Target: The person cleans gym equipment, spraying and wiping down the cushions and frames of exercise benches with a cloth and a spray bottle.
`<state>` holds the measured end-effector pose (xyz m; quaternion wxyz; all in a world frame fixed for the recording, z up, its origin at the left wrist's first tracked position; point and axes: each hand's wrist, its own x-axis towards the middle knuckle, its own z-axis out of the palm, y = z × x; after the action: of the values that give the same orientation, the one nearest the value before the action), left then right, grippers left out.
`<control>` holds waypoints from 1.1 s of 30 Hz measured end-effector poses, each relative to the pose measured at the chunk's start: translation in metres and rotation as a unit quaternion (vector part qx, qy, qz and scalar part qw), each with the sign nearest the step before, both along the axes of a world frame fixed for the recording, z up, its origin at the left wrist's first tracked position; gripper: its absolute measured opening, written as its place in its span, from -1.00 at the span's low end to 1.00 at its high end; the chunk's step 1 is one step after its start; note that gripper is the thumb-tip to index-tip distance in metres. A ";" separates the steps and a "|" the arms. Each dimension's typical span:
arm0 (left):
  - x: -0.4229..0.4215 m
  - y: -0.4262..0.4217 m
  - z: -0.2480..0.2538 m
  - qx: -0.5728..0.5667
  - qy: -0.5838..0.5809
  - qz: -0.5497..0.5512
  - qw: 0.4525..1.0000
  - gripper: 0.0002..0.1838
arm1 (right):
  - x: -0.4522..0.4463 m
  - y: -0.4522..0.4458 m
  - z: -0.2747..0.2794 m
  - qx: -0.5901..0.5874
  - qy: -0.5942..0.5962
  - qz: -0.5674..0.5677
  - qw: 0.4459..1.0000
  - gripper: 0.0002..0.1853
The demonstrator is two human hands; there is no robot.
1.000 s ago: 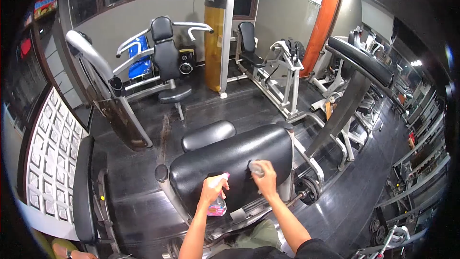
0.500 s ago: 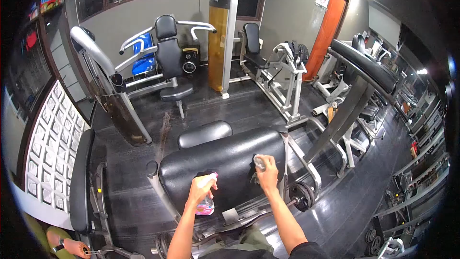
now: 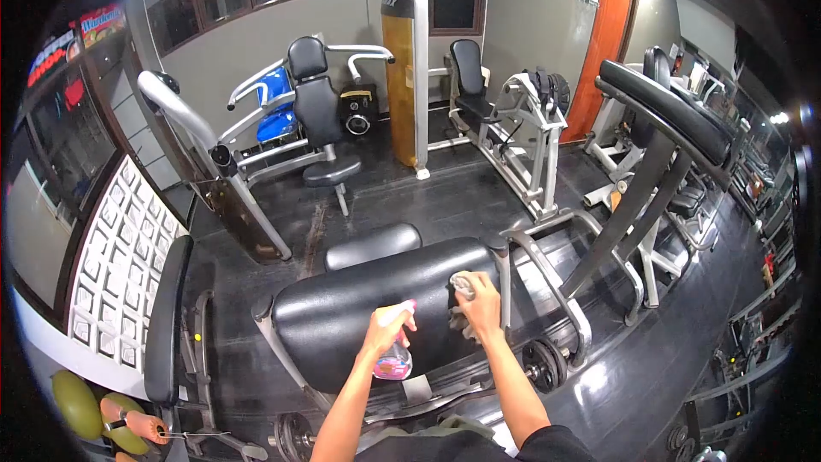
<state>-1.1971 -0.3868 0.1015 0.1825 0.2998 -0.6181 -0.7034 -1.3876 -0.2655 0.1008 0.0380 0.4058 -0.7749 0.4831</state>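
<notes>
Left hand (image 3: 390, 328): we grip the spray bottle (image 3: 393, 364), over the near side of the black pad (image 3: 329, 304) | Right hand (image 3: 481, 304): we grip a crumpled cloth (image 3: 463, 285) toward the pad's right end | Progress: work appears underway; we cannot tell which areas are done or left

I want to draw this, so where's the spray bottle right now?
In the head view, the spray bottle is low, near the middle, held in the left hand in front of the long black pad.
</notes>
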 end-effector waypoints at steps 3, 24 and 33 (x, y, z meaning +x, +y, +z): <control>-0.026 0.013 -0.015 0.000 -0.003 0.027 1.000 -0.67 | 0.013 -0.003 -0.015 -0.033 0.056 0.055 0.996 -0.58; -0.032 0.027 -0.030 -0.033 0.015 0.066 0.997 -0.73 | -0.005 0.038 -0.038 0.064 0.077 0.185 0.978 -0.39; -0.032 0.027 -0.030 -0.040 -0.001 0.075 0.996 -0.74 | -0.047 0.016 -0.016 -0.015 0.062 0.056 0.996 -0.54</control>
<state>-1.2294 -0.3597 0.0715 0.2454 0.3387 -0.6217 -0.6623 -1.4341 -0.2498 0.0850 0.0655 0.4770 -0.7397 0.4702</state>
